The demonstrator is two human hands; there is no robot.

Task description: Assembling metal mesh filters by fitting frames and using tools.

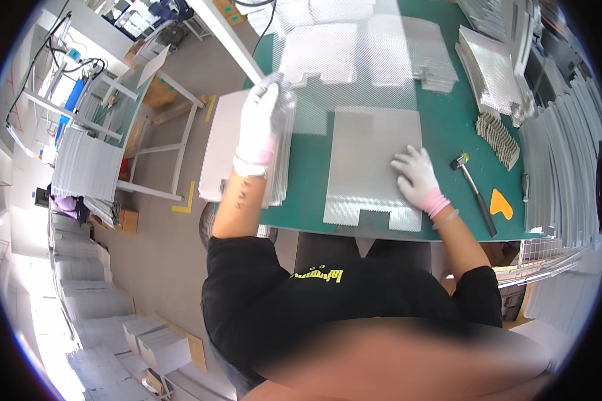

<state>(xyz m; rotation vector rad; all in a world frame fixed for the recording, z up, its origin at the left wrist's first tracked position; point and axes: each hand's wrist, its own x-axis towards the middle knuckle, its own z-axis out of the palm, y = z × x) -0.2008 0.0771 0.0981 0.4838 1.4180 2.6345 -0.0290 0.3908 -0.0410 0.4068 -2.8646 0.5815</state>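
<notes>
looks midway: one clear sheet point(354, 97) raised, one notched panel point(371, 160) flat at center.
left hand point(259, 117) at 10 o'clock pinches the sheet's corner, its far end hard to trace; right hand point(418, 179) lies spread on the panel, gripping nothing. the sheet is not yet laid down; stacks point(224, 144) sit at 9 and 12. bare green table point(445, 127) opens at 2, mallet point(473, 190) at 3; panel and table edges nearly meet at 6.

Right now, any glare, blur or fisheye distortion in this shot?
Head view: stacked panels bow near the right rim; head view: lower-left bright patch blown out; head view: bottom-centre foreground heavily blurred; head view: the translucent sheet at the left hand hazes the green table.
</notes>
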